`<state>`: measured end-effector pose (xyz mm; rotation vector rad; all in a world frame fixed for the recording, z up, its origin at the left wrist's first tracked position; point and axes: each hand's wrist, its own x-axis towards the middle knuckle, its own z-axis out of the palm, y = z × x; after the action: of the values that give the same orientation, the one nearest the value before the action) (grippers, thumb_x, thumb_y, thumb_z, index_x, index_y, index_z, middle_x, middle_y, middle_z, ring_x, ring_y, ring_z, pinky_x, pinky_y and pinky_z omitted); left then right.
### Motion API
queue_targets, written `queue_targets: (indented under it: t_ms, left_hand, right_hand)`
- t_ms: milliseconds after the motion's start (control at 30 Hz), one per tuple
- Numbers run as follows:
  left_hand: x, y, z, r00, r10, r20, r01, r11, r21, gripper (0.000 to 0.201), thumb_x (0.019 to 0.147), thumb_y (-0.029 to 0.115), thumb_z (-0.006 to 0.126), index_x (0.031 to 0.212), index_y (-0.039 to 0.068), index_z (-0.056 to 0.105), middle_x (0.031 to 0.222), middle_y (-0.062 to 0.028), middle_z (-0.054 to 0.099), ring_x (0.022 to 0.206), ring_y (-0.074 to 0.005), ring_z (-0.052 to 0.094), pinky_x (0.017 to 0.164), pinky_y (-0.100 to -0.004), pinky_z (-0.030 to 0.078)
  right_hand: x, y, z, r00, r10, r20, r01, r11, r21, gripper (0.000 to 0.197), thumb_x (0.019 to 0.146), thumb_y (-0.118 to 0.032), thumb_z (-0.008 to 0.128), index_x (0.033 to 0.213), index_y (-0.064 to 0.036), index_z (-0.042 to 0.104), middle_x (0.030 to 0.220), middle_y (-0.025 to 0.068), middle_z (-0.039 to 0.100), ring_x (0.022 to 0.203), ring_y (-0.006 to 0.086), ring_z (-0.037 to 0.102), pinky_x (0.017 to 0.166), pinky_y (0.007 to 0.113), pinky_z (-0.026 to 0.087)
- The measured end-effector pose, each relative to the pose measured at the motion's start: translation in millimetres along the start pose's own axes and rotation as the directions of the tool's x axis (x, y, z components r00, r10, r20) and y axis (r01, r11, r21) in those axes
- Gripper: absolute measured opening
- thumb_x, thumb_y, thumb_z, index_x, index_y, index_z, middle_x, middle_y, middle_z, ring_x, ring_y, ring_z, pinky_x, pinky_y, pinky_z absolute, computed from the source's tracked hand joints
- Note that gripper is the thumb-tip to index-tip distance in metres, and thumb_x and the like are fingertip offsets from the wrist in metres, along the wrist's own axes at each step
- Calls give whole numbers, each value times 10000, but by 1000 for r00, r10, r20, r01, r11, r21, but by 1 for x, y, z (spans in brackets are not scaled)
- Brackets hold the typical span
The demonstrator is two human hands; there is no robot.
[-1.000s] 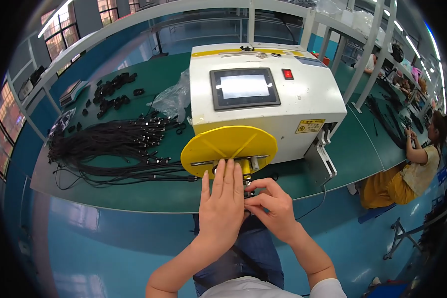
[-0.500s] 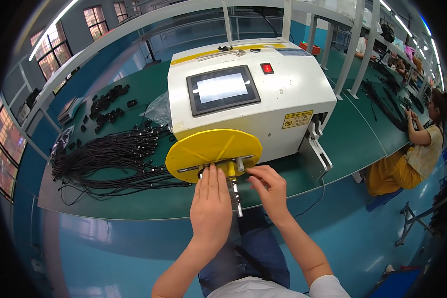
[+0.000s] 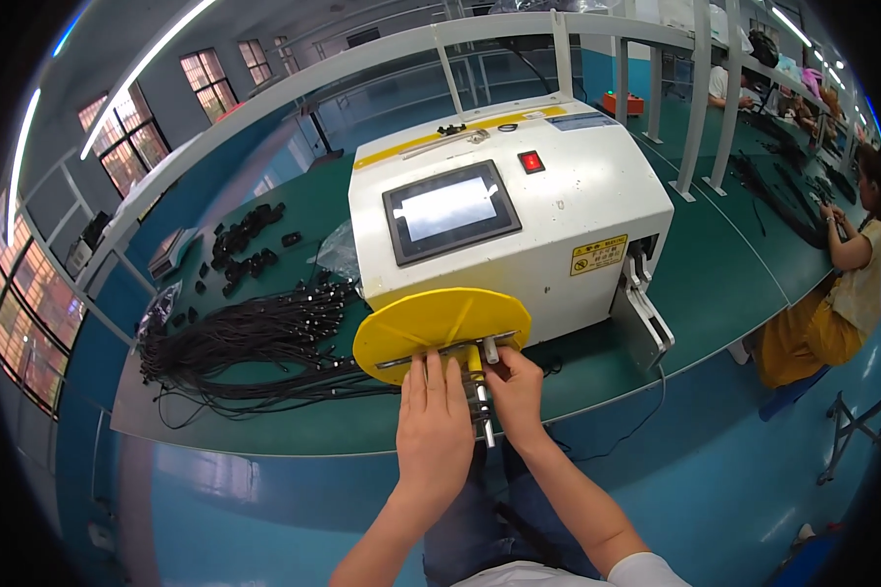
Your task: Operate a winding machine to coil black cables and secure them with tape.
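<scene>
Yellow disc (image 3: 440, 318): mid-frame, before the white machine (image 3: 558, 230)
My left hand (image 3: 433, 435): fingers open, straight, over its lower part
My right hand (image 3: 519, 396): fingers bent by the metal peg (image 3: 490, 349); I cannot tell whether they grip

We observe smooth, lightly scuffed painted metal on the machine (image 3: 573, 225), smooth yellow paint on the disc (image 3: 411, 325), and shiny bare metal on the rod (image 3: 488, 433). We find the screen (image 3: 450, 208) glossy, the tabletop (image 3: 602, 411) matt, and the bag (image 3: 339, 252) crinkled clear plastic.
</scene>
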<state>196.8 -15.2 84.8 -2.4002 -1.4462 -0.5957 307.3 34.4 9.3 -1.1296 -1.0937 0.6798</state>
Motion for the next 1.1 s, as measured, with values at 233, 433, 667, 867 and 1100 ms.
queue_targets:
  t_ms: [233, 433, 667, 867, 1100]
  left_hand:
    - [7, -2, -9, 994, 3, 107, 7, 995, -98, 672, 707, 70, 645, 1295, -102, 370, 1317, -289, 380, 1260, -414, 362, 1060, -465, 303]
    - [8, -2, -10, 991, -31, 128, 55, 979, -196, 698, 691, 52, 652, 1296, -119, 350, 1235, -263, 412, 1217, -414, 375, 1049, -463, 304]
    - [10, -1, -8, 999, -8, 52, 18, 982, -186, 689, 599, -12, 684, 1234, -94, 431, 1136, -225, 481, 1084, -380, 472, 956, -429, 394]
    - [14, 5, -12, 998, -36, 58, 47, 979, -197, 619, 585, -11, 685, 1167, -74, 485, 1045, -203, 535, 1030, -364, 498, 920, -414, 411]
    - [22, 1, -4, 1000, -8, -15, 7, 996, -85, 175, 703, 25, 562, 872, -9, 533, 779, -155, 521, 812, -320, 531, 899, -412, 406]
  right_hand:
    - [-2, -2, 13, 952, 301, 59, -293, 839, 458, 91, 808, 66, 599, 877, 9, 579, 821, 30, 625, 715, 64, 579, 633, 201, 466]
    - [-4, -6, 15, 954, 292, 70, -282, 789, 547, 93, 810, 75, 589, 863, -1, 577, 807, 30, 629, 700, 60, 579, 626, 200, 468]
    - [-11, -1, 4, 914, 337, 225, -398, 648, 649, 69, 805, 57, 586, 849, 26, 628, 815, 48, 657, 752, 75, 601, 687, 218, 473]
    - [-15, 8, -14, 904, 304, 300, -425, 707, 566, 114, 798, 63, 585, 888, 35, 650, 830, 59, 666, 750, 90, 610, 697, 225, 482]
    - [-16, -9, -25, 879, 263, 399, -449, 738, 504, 180, 776, 109, 568, 928, 48, 643, 841, 60, 659, 735, 92, 610, 694, 213, 495]
